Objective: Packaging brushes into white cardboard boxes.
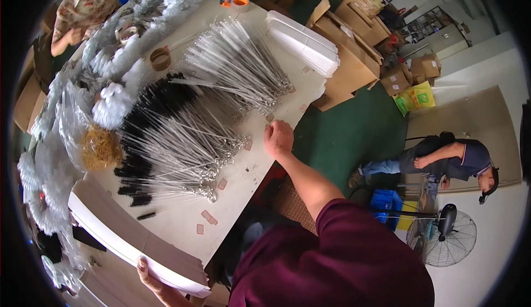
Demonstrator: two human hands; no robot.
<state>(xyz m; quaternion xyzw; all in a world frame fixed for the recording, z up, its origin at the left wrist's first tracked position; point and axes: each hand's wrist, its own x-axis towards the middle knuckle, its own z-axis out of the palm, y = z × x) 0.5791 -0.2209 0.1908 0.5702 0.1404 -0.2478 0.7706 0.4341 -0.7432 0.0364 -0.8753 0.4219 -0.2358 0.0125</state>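
My left hand (pixel 148 278) grips the near edge of a long stack of folded white card (pixel 135 238) at the table's lower left; its thumb shows and the other fingers are hidden. My right hand (pixel 278 139) is closed by the table's right edge, just beside the looped wire ends of the brushes; whether it holds anything is hidden. Thin wire brushes lie fanned out on the white table (pixel 180 221): a bundle with black bristles (pixel 149 108) nearer the middle, and a pale-bristled bundle (pixel 224 44) farther off.
Yellow rubber bands (pixel 101 147) lie left of the brushes, beside bundles wrapped in clear plastic (pixel 41 168). A brown tape roll (pixel 161 58), another white card stack (pixel 303 41) and cardboard boxes (pixel 348 58) stand farther back. One person sits across the table; another stands at right near a fan (pixel 442 238).
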